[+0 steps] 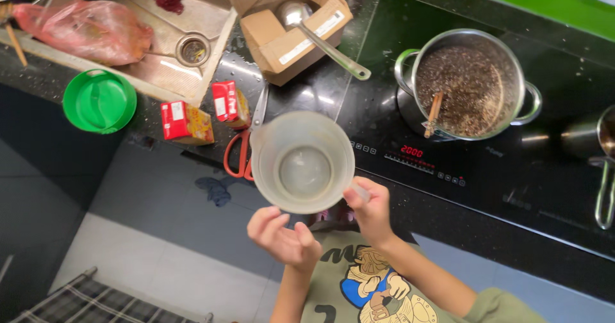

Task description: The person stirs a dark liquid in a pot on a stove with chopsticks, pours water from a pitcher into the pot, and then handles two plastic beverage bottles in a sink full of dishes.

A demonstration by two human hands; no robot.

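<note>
Right hand (370, 209) grips handle of clear plastic jug (302, 161) held over counter edge; left hand (283, 236) open, fingers loosely curled, just below it. Grey tile floor (160, 233) below. Beyond: black speckled counter (320, 95), scissors (246, 145), induction hob (487, 163), steel pot (467, 86), sink (186, 47).

Single head view, looking straight down from above the person's chest. Bench (384, 188) crosses the frame from 10 to 4 o'clock; floor (160, 233) lies at 7 o'clock. Close range: hands and torso fill the bottom edge at 6 o'clock.
</note>
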